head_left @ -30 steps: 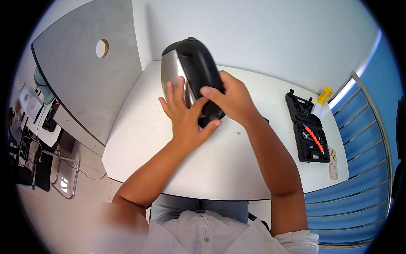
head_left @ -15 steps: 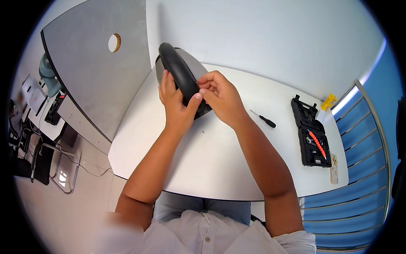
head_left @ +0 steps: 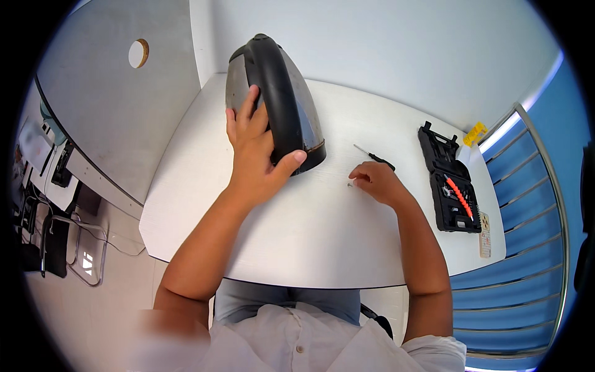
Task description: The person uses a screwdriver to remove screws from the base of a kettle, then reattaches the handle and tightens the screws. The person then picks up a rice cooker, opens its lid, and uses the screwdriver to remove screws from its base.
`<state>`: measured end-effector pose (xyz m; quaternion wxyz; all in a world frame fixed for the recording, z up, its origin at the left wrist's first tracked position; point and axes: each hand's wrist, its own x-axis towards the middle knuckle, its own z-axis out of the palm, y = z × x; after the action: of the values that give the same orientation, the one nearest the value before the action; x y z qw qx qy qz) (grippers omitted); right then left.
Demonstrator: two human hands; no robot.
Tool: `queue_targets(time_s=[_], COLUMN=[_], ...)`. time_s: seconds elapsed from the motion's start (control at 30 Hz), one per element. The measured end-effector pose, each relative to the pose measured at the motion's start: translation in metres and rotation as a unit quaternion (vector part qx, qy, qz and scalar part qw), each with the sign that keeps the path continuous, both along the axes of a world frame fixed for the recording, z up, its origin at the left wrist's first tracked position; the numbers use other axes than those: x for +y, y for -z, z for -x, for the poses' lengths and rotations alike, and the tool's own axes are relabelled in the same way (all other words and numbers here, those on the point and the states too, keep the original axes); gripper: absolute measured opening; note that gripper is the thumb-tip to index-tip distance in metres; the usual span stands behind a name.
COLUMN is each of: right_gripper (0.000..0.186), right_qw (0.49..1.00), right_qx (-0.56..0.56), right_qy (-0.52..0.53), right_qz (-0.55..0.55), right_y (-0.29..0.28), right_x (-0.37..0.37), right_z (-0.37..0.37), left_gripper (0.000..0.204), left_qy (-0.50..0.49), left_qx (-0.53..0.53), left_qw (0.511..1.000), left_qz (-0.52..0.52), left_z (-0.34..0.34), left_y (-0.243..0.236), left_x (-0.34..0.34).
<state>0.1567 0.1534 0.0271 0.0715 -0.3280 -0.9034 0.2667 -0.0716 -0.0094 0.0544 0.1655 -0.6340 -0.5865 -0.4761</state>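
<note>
An electric kettle [head_left: 313,111] with a steel body and a black base leans tilted on the table, its black handle [head_left: 273,80] facing me. My left hand [head_left: 251,142] grips the lower part of the handle, with the thumb on the right side and fingers on the left. Well to the right of the kettle, my right hand [head_left: 377,180] is low over the tabletop, its fingers curled and pinched together. At those fingertips shows a tiny metal screw [head_left: 349,185]. Just behind that hand lies a screwdriver [head_left: 379,160] with a black handle, partly hidden.
On the right of the white table [head_left: 297,248] lies an open black tool case [head_left: 455,208] with an orange flexible shaft [head_left: 458,197]. A beige remote control [head_left: 484,235] and a yellow packet [head_left: 475,134] are beside it. A grey partition [head_left: 118,118] borders the left; metal railing, the right.
My right hand has left the kettle handle and moved right, down to the tabletop. The kettle has tipped more upright, with my left hand still on its handle. The view has shifted slightly.
</note>
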Motion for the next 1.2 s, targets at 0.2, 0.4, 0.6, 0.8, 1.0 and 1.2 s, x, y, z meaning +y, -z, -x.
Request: queue_targets(time_s=[0.2, 0.4, 0.6, 0.8, 1.0, 1.2], right_gripper=[0.015, 0.012, 0.003, 0.002, 0.009, 0.005], right_qw=[0.994, 0.989, 0.997, 0.914, 0.875, 0.857], right_qx=[-0.089, -0.075, 0.047, 0.281, 0.452, 0.496], right_qy=[0.018, -0.013, -0.008, 0.047, -0.155, -0.135], right_qz=[-0.061, -0.125, -0.064, 0.290, 0.077, -0.025], right_y=[-0.004, 0.008, 0.015, -0.002, -0.024, -0.020], right_x=[-0.015, -0.016, -0.014, -0.031, -0.064, -0.077], right_z=[0.012, 0.014, 0.014, 0.026, 0.069, 0.094], left_gripper=[0.043, 0.044, 0.051, 0.047, 0.048, 0.048], left_qy=[0.022, 0.019, 0.036, 0.042, 0.014, 0.012], left_qx=[-0.028, -0.034, -0.092, -0.070, -0.079, -0.102], left_qw=[0.999, 0.999, 0.993, 0.996, 0.996, 0.994], left_qz=[-0.013, -0.020, -0.065, -0.032, -0.031, -0.044], left_z=[0.007, 0.009, 0.007, 0.015, 0.012, 0.014], left_y=[-0.001, 0.002, 0.001, 0.003, 0.001, 0.002], left_x=[0.000, 0.002, 0.005, 0.004, 0.001, 0.002])
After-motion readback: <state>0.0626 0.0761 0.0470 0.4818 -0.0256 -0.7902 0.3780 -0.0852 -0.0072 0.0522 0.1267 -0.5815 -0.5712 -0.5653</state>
